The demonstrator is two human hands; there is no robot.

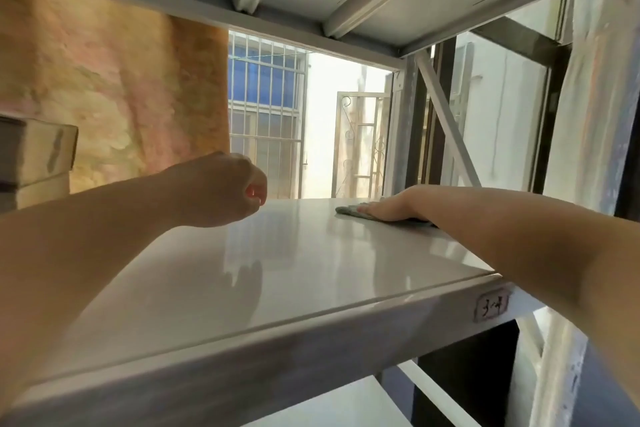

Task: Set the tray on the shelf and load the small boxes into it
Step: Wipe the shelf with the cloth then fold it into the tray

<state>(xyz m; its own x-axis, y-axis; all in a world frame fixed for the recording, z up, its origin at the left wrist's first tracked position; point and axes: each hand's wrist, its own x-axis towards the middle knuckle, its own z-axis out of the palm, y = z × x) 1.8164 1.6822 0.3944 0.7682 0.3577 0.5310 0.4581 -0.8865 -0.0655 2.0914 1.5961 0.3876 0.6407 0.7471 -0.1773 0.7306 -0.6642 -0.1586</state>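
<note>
wiping stage: your right hand [391, 206] presses flat on a cloth [349, 211] on the shelf [277, 263]
left hand [221, 189]: fisted, empty, hovering
tray: not in view
next: fetch tray, set it flat

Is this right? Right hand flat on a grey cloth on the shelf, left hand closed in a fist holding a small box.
Not quite. The head view shows the left hand closed in a fist above the shelf, but no small box shows in it. The rest stands: the right hand lies flat on the grey cloth on the shelf.
</note>
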